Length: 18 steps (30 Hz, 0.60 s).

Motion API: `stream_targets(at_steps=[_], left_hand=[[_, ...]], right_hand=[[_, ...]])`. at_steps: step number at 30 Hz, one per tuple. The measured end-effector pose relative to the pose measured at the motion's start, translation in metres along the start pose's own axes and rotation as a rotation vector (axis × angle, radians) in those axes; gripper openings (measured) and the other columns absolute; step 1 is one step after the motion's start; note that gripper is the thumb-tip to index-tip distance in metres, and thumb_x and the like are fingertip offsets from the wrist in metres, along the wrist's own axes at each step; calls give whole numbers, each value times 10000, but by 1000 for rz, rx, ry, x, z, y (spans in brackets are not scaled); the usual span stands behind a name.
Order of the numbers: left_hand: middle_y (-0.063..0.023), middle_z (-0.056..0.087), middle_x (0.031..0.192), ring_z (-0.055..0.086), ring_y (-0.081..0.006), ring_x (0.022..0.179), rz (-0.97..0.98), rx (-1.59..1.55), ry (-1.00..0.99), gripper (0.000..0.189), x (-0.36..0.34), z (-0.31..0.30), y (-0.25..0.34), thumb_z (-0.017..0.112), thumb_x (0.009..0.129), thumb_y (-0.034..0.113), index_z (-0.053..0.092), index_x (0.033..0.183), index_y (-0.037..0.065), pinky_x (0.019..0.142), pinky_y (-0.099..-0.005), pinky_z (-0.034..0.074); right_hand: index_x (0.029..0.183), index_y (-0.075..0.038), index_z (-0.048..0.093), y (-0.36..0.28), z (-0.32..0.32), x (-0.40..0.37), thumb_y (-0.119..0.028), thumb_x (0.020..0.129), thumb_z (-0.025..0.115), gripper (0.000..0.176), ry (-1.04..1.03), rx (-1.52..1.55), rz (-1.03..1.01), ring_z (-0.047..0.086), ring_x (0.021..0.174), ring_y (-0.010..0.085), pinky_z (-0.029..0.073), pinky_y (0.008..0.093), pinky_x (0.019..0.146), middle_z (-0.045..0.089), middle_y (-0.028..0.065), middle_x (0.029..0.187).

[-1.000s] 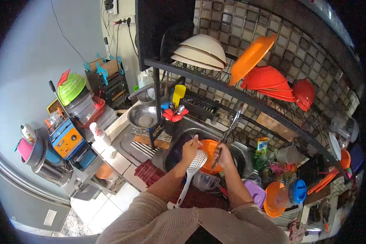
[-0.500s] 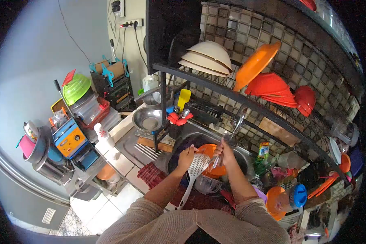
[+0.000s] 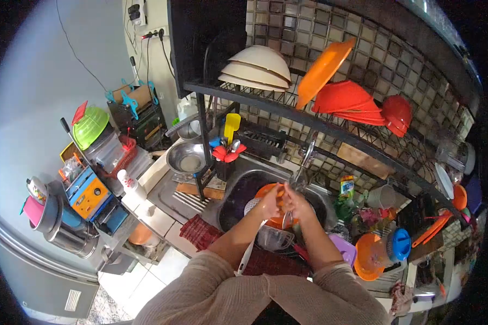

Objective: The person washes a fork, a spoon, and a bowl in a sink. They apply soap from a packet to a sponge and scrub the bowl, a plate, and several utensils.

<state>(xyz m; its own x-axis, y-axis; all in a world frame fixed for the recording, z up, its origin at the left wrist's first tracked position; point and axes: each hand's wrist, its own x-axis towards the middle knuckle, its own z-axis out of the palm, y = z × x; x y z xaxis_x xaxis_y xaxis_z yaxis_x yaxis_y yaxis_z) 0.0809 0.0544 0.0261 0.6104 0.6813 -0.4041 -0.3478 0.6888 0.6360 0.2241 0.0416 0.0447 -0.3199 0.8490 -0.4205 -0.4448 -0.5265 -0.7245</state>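
Over the sink (image 3: 238, 188), close under the faucet (image 3: 307, 154), both hands are held together. My left hand (image 3: 269, 205) has its fingers curled close to the other hand; whether it holds anything is too small to tell. From my right hand (image 3: 296, 206) metal utensils (image 3: 287, 219) hang downward. An orange basin (image 3: 275, 222) sits in the sink beneath the hands. A white slotted spoon (image 3: 247, 253) leans at the sink's front, its head partly hidden behind my left wrist. A clear container (image 3: 272, 238) stands below the hands.
A black rack (image 3: 265, 101) above the sink holds cream bowls (image 3: 260, 67), an orange basin and red bowls (image 3: 347, 103). A metal bowl (image 3: 187, 157) is at the left, a red cloth (image 3: 199, 233) on the front edge. A blue-lidded jug (image 3: 397, 246) stands at the right.
Both hands have come together near the faucet. The slotted spoon's head has dropped lower and left, behind my left wrist. The whole view has shifted slightly.
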Motion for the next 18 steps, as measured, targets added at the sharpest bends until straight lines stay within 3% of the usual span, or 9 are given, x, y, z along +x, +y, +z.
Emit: stream_targets(at_steps=[1, 4, 5, 8, 9, 10, 12, 16, 18], left_hand=[[-32, 607, 884, 608, -193, 764, -65, -227, -295, 504, 49, -22, -17, 376, 842, 647, 561, 901, 183, 643, -361, 501], [-3, 561, 649, 577, -185, 598, -104, -186, -434, 493, 46, 11, -11, 356, 887, 564, 615, 886, 145, 542, -311, 489], [-18, 565, 668, 562, -177, 583, -68, -169, -96, 475, 33, 30, -12, 357, 889, 535, 610, 907, 133, 529, -323, 485], [-38, 591, 728, 563, -172, 595, -12, -255, 128, 456, 39, 46, -15, 362, 898, 506, 605, 926, 121, 541, -321, 485], [-38, 591, 728, 563, -172, 595, -13, -251, 127, 456, 47, 37, -19, 362, 898, 506, 605, 926, 121, 541, -321, 485], [-42, 591, 765, 559, -171, 610, 18, -200, 80, 429, 60, 18, -26, 379, 905, 477, 600, 948, 111, 547, -323, 486], [-46, 592, 802, 555, -171, 624, 59, -149, 37, 404, 58, 6, -21, 397, 911, 447, 595, 971, 100, 553, -324, 487], [-24, 543, 720, 489, -142, 522, 316, -138, 217, 309, 13, -13, 3, 507, 893, 399, 572, 873, 98, 443, -280, 423], [-6, 504, 659, 449, -124, 477, 399, -120, 261, 313, -9, -41, 12, 534, 883, 404, 562, 829, 97, 406, -250, 384]], right_hand=[[605, -145, 424, 8, 1, 1, -511, 798, 617, 456, 82, -79, -21, 298, 296, 84, 228, 254, 296, 389, -22, 445], [612, -129, 437, 11, 7, -16, -495, 833, 579, 450, 255, -378, -244, 351, 318, 102, 261, 260, 314, 425, 0, 460], [621, -103, 469, 10, 10, -16, -468, 858, 545, 442, 371, -532, -319, 406, 361, 110, 290, 259, 345, 455, 15, 482], [659, -70, 517, 18, -4, 5, -479, 853, 545, 454, 529, -659, -466, 452, 415, 111, 317, 254, 379, 458, 10, 495], [683, -37, 588, 18, -6, 7, -522, 839, 547, 512, 447, -616, -496, 559, 498, 154, 429, 280, 444, 590, 68, 643], [683, -37, 588, 15, -5, 6, -522, 839, 547, 512, 446, -614, -498, 559, 498, 154, 429, 280, 444, 590, 68, 643], [721, -50, 595, 5, 8, -3, -509, 841, 552, 476, 404, -665, -261, 555, 509, 144, 426, 276, 440, 591, 70, 660], [643, -103, 534, 4, 33, -10, -499, 837, 565, 441, 346, -427, -242, 460, 435, 117, 348, 260, 387, 473, 5, 518], [636, -127, 477, 9, -11, 15, -510, 833, 565, 439, -53, -146, 100, 378, 398, 109, 297, 255, 377, 370, -30, 481]])
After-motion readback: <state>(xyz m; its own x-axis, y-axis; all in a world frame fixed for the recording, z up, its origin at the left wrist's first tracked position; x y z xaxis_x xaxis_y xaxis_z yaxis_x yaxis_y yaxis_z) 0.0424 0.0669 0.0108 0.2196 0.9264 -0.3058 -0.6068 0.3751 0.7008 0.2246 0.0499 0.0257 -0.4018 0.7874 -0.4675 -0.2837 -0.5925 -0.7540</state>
